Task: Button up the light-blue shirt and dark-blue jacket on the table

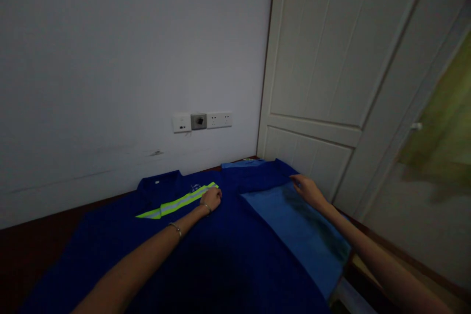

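Observation:
A dark blue work jacket (235, 235) lies spread over a dark wooden surface, its collar (162, 184) towards the wall. Across its chest runs a yellow-green reflective strip (180, 202) with a silver band. My left hand (212, 197) is closed on the cloth at the right end of this strip; its fingertips are partly hidden. At the folded edge of the dark blue sleeve, my right hand (305, 189) pinches the fabric. Lighter blue cloth (294, 230) lies below that fold and under my right forearm.
Wall sockets and a switch plate (198, 121) sit just above the surface. A white panelled door (312, 83) stands close behind the sleeve on the right. Yellow-green cloth (445, 122) hangs at the far right. Dark wood (33, 235) shows at left.

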Available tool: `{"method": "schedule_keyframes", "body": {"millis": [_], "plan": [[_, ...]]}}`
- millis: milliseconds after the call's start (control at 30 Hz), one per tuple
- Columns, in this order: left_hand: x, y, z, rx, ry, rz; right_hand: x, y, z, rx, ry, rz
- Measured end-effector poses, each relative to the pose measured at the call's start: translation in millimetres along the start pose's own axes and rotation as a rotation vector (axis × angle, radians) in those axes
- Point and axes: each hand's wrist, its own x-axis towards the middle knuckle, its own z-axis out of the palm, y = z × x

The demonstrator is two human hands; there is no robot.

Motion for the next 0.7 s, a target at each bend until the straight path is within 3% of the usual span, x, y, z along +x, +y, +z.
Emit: {"method": "schedule_keyframes", "body": {"millis": [133,367,700], "plan": [[5,5,8.7,0.001,0.004,-0.003,36,28,14,-0.124,-0.147,0.039],[6,2,12.7,-0.035,0.012,-0.007,89,64,64,-0.182,-0.290,0.080],[12,1,17.4,0.011,-0.022,-0.017,111,98,103,-0.161,-0.340,0.218]]}}
